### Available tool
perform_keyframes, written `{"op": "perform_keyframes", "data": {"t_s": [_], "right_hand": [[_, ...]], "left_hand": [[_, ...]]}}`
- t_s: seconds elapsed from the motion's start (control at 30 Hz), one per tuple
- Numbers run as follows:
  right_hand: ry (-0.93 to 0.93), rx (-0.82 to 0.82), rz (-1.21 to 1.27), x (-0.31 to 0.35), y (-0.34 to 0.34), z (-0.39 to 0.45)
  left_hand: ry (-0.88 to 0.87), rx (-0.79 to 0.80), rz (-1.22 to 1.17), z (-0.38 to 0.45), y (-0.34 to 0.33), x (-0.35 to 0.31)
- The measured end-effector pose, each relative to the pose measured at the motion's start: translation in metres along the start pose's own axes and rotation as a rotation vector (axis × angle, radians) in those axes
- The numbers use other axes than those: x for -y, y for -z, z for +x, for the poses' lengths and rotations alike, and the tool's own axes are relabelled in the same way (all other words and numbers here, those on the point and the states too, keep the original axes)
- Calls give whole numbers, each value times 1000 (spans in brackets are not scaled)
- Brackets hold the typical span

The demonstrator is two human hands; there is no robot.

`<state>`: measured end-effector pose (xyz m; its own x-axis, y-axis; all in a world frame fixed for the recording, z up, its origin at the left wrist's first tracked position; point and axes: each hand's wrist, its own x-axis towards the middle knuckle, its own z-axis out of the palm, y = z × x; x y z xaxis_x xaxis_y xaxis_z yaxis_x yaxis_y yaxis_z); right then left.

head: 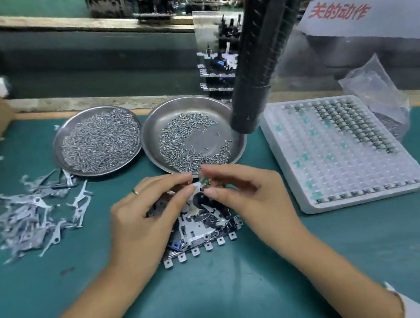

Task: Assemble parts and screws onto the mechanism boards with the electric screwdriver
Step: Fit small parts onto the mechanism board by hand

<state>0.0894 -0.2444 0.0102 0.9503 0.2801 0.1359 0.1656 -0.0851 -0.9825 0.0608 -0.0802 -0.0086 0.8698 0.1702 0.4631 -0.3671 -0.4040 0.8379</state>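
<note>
Part-fitting step: your right hand pinches small part over mechanism board, left hand fingertips pinching at it too. Next: seat it, then take screw from screw dish behind board.

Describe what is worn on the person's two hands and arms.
Both hands are bare, with no gloves. The left hand wears a thin plain ring on one finger. Both forearms are uncovered; a white sleeve cuff shows on the right arm near the frame's bottom right corner. The right hand carries no ring that I can see.
</note>
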Motion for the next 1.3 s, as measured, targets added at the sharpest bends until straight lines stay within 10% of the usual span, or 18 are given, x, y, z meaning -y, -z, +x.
{"op": "perform_keyframes", "data": {"t_s": [0.77, 1.3], "right_hand": [[-113, -101, 287, -5, -8, -3], [78, 44, -86, -9, -3, -6]], "left_hand": [[144, 148, -200, 1, 1, 9], [-45, 108, -105, 1, 2, 11]]}}
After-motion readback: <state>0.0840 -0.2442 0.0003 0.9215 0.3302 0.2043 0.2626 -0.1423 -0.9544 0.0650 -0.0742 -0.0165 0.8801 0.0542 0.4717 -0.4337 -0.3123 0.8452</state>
